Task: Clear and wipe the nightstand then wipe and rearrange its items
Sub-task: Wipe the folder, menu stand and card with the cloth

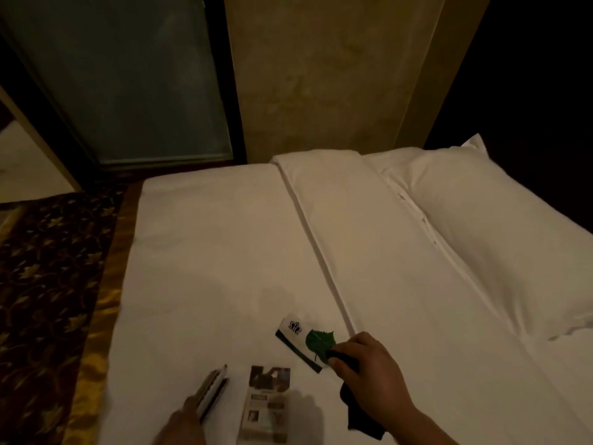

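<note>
I look down at a white bed [224,258]. A white card with a dark logo [293,330] lies on the sheet, a green leaf [317,342] on top of it. My right hand [369,370] holds a dark cloth [359,412] and its fingertips rest at the leaf's edge. Lower left, my left hand [183,425] grips a flat striped folder or booklet [213,390] held on edge. A printed brochure [268,406] lies flat on the sheet between my hands. The nightstand is out of view.
A white pillow [500,220] lies at the right of the bed. A dark patterned runner with gold trim [54,284] covers the bed's left part. Behind stand a glass door [128,85] and a beige wall [330,75].
</note>
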